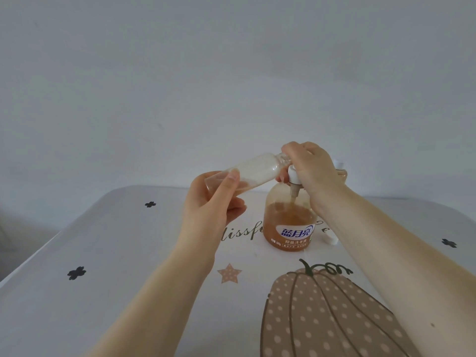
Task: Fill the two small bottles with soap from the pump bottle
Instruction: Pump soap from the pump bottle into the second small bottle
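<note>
My left hand (213,199) curls its thumb and fingers round the base of a small clear plastic bottle (247,173), held nearly on its side with its open neck raised toward the white pump spout (293,175). A little amber soap lies along the lower side of this bottle, while pale foam or film clouds the rest, so I judge it only partly filled.

Just right of it, the large round clear pump bottle (289,228) stands upright on the counter (128,279), about half full of orange soap, with a blue-and-white label facing me. My right hand (309,168) sits over the pump head with its fingers bent down around it, in a pressing pose; whether soap is flowing I cannot tell.

Behind that hand, a second small bottle with a white cap (339,169) peeks out, showing amber below the cap; it looks filled and closed, though most is hidden. A small white cap (331,239) lies on the counter beside the pump bottle, probably for the bottle I hold. Left to do: more pumps, then capping.
</note>
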